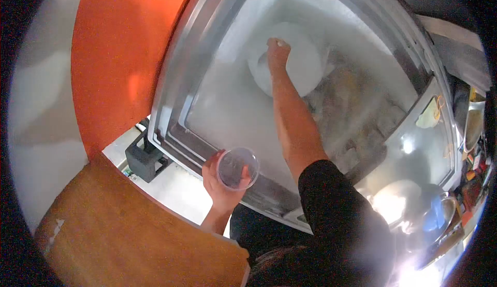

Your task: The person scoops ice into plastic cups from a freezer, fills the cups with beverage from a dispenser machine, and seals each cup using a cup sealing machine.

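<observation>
My left hand [222, 191] is wrapped round a clear plastic cup [238, 169], its round mouth facing up towards me. The cup is at the near edge of a chest freezer [217, 105]. My right arm reaches deep into the freezer, and my right hand [278, 53] is closed above a round white container or lid [303, 64]. A small pale bit shows at the fist; what it grips is too blurred to make out. Haze softens the freezer's inside.
Bagged items [352, 95] lie blurred in the freezer's right part. A brown wooden surface [145, 230] is at lower left, below an orange panel [129, 54]. A dark grey block-like object [146, 160] stands beside the freezer. Cluttered items [471, 168] line the right side.
</observation>
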{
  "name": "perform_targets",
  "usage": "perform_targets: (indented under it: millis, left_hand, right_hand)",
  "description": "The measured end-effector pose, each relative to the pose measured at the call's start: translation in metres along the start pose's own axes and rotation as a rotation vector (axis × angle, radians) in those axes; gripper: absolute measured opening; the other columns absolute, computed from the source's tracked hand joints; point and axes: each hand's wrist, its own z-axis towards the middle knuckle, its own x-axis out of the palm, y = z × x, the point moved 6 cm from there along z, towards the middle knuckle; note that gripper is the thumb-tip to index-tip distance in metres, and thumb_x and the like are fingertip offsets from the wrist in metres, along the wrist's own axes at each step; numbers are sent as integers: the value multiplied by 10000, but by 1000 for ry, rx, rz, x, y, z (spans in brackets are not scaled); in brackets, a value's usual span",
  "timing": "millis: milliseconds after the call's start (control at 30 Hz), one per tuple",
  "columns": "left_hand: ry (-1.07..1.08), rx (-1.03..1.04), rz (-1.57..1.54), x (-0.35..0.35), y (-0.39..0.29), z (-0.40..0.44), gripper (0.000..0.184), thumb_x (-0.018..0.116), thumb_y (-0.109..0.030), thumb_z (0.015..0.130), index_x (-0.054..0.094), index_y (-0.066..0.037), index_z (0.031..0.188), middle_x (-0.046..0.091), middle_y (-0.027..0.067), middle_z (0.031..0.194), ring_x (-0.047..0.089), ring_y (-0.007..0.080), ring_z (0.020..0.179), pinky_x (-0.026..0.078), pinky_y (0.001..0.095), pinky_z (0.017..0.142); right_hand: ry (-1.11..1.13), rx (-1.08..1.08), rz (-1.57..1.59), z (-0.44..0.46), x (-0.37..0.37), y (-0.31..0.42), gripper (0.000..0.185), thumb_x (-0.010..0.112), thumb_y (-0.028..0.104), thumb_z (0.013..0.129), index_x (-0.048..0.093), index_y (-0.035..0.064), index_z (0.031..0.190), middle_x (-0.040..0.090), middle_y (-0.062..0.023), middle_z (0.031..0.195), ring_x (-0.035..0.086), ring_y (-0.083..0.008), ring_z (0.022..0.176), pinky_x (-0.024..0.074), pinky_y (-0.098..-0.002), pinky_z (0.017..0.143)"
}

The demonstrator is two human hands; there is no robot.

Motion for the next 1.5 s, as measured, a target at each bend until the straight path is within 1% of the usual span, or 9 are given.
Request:
perform_targets:
  millis: [200, 467, 567, 733, 967, 1133, 1267, 1367, 1500]
  left_hand:
    - [-18, -12, -65, -6, 2, -14, 714, 829, -180, 714, 463, 2, 1300, 582, 206, 1189, 581, 372, 1044, 484, 463, 893]
    - [-29, 44, -36, -7, 2, -8, 692, 824, -198, 710, 491, 13, 1279, 586, 204, 1181, 586, 367, 1035, 494, 457, 890]
    - [-47, 16, -37, -7, -1, -7, 691, 825, -209, 708, 494, 11, 1273, 590, 200, 1174, 589, 362, 1041, 496, 453, 895]
    - [-42, 0, -18, -9, -1, -13, 687, 819, -208, 712, 495, 7, 1279, 593, 190, 1174, 599, 358, 1037, 508, 440, 880]
    - [-9, -17, -8, -6, 4, -9, 633, 810, -260, 743, 525, -2, 1246, 566, 196, 1154, 576, 369, 1061, 474, 463, 903]
    - [-23, 8, -26, -12, -1, -13, 658, 804, -207, 726, 499, 7, 1269, 599, 184, 1171, 598, 358, 1028, 502, 440, 881]
    - [-27, -29, -41, -6, 5, -10, 650, 820, -250, 727, 526, -21, 1259, 577, 186, 1150, 580, 370, 1051, 472, 447, 908]
    - [-32, -15, -62, -6, 3, 3, 651, 809, -224, 730, 509, -9, 1267, 589, 188, 1160, 587, 369, 1037, 484, 447, 893]
    - [-7, -20, -34, -10, 0, -4, 654, 797, -196, 738, 485, 4, 1277, 603, 190, 1170, 600, 369, 1020, 496, 455, 874]
  right_hand:
    - [-11, -180, -623, -54, -17, 16, 256, 623, 239, 873, 660, 24, 1007, 656, -194, 1101, 610, -366, 1008, 485, -474, 911]
    - [282, 170, -98, -8, -49, 90, 241, 675, 150, 775, 654, 16, 974, 675, -113, 988, 625, -303, 938, 463, -424, 847]
    - [-93, -1038, -1220, -42, -6, 3, 177, 674, 166, 769, 652, 21, 870, 634, -98, 759, 605, -246, 687, 470, -402, 707]
    - [188, 319, 96, -44, -55, 89, 224, 660, 167, 785, 662, -23, 905, 662, -241, 1051, 654, -333, 946, 506, -445, 821]
    - [-250, -934, -440, -49, -19, 1, 182, 606, 168, 794, 628, 19, 693, 552, -69, 614, 541, -206, 519, 428, -364, 503]
    - [162, 32, -318, -42, -47, 4, 291, 631, 261, 791, 674, -21, 849, 686, -222, 892, 652, -355, 838, 492, -467, 795]
    - [-87, -648, -693, -46, -34, 24, 253, 619, 244, 816, 684, 0, 832, 682, -194, 796, 649, -345, 803, 492, -466, 779]
    - [254, -7, -75, -20, -35, 47, 238, 608, 232, 830, 695, 11, 822, 678, -195, 804, 645, -350, 803, 492, -477, 798]
    - [18, -446, -504, -24, -30, -3, 199, 632, 214, 827, 652, 18, 799, 631, -140, 770, 624, -263, 763, 485, -435, 721]
